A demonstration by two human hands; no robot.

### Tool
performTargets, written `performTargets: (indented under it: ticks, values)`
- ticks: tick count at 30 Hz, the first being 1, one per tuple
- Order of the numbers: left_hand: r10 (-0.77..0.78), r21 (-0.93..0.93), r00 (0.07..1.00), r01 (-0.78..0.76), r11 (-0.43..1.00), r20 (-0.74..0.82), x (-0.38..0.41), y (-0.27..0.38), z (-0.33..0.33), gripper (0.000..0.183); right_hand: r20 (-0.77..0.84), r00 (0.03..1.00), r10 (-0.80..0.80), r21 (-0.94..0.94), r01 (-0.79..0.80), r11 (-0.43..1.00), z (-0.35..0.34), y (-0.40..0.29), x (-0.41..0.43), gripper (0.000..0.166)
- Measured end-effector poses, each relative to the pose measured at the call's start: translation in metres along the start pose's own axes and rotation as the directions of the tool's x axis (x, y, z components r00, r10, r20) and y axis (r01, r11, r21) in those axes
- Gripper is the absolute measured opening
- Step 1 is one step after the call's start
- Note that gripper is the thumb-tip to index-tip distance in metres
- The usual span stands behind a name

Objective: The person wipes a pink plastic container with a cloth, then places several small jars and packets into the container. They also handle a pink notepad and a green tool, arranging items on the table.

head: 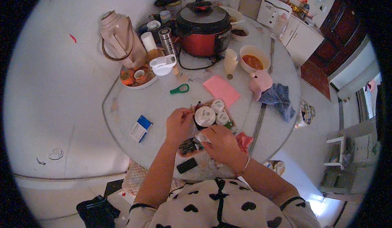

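Note:
A pink-edged tray (233,121) filled with small items stands before me on the table. In it are a large white-lidded jar (205,116), two smaller bottles with white caps (217,105), and dark packets (188,146) at the near end. My left hand (179,126) is over the tray's left side, fingers bent together; whether they hold anything is hidden. Over the near right side, my right hand (221,145) has a small white item (202,137) between thumb and fingers. Its exact kind is unclear.
A blue-and-white box (141,128), a black phone-like object (187,165), a green-handled tool (180,89), pink paper (221,90) and a blue cloth (278,99) surround the tray. Farther back stand a red electric cooker (196,44), a thermos jug (121,41) and a soup bowl (254,59).

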State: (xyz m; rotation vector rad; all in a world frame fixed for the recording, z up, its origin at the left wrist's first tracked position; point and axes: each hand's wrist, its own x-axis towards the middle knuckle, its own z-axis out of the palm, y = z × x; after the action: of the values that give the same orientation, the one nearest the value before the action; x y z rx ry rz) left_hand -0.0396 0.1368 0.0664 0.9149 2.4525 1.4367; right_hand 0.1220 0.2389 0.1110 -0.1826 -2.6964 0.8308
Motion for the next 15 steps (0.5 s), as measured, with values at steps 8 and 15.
performTargets:
  ticks: [8, 15]
  values:
    - [0.068, 0.173, 0.995, -0.079, 0.982, 0.069, 0.006, -0.006, 0.007, 0.016, 0.036, 0.998, -0.042, -0.066, 0.044, 0.997, -0.003, 0.000, 0.002, 0.032]
    - [-0.064, 0.059, 0.998, 0.066, 0.996, -0.022, 0.008, 0.010, 0.002, 0.021, 0.043, 0.999, -0.005, -0.080, 0.009, 0.997, -0.015, -0.011, 0.001, 0.031]
